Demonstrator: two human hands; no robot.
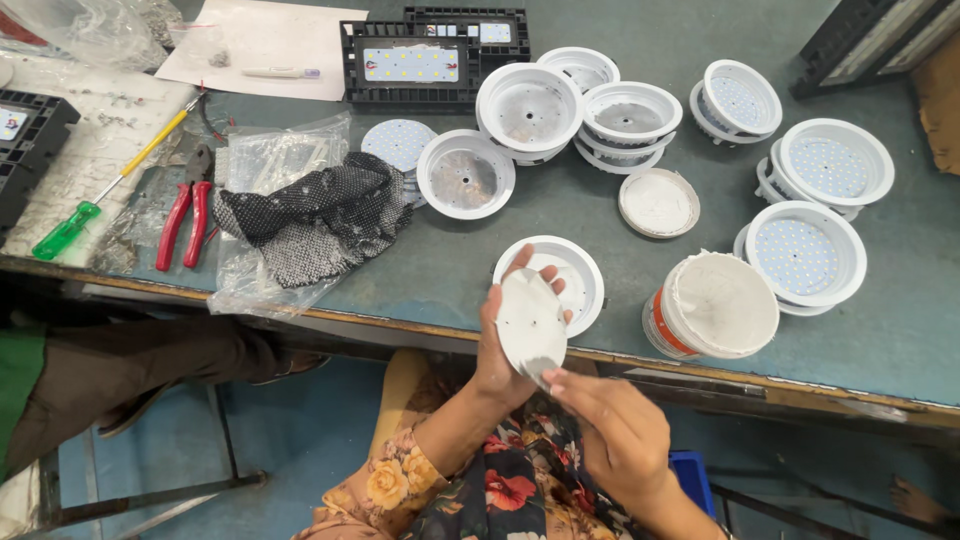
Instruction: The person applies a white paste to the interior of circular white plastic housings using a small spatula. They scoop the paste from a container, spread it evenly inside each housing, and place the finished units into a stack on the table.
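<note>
My left hand holds a round white disc upright in front of the table edge, fingers wrapped around its rim. My right hand is just below it, fingertips touching the disc's lower edge. Directly behind the disc, a white round lamp housing lies on the table near the front edge. Both hands are over my lap, which is covered in floral cloth.
Several white lamp housings and LED-fitted ones spread over the grey table. A tub covered in white paste stands right. Red pliers, a green screwdriver, black mesh cloth and black floodlight frames lie left and back.
</note>
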